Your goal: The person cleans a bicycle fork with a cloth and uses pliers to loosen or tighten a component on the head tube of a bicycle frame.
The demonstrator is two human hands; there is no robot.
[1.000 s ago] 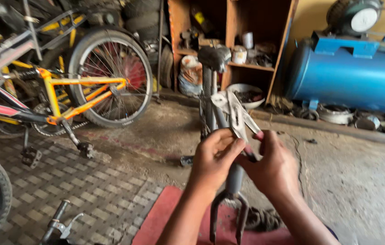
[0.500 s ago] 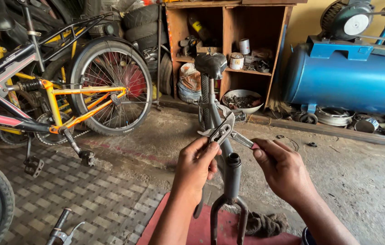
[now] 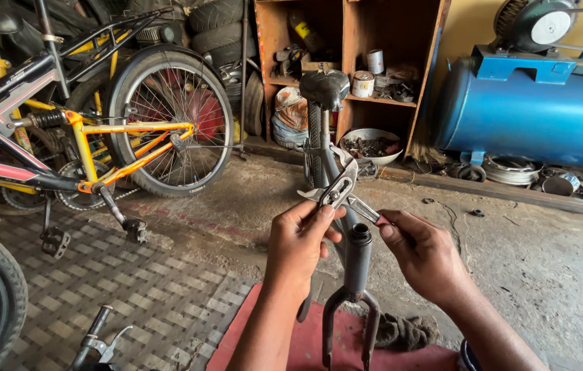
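Gripping the pliers (image 3: 336, 190) at centre frame, the left hand (image 3: 299, 242) is clenched around one handle, with the thumb up against the tool's body. The right hand (image 3: 423, 253) pinches the tip of the other handle, at about 4 o'clock from the tool head, between thumb and fingers. The pliers are tilted, head toward 12 o'clock, held just above the open top of a dark frame tube (image 3: 358, 257) that stands upright between the two hands. The tube forks into two legs at 6 o'clock, over a red mat (image 3: 284, 350). A black saddle (image 3: 324, 88) rises behind the pliers at 12 o'clock. An orange bike (image 3: 126, 137) leans at 10 o'clock, wooden shelves (image 3: 346, 41) stand at 12 o'clock, and a blue tank (image 3: 532, 113) lies at 2 o'clock. A dark rag (image 3: 405, 331) lies at 5 o'clock beside the mat.
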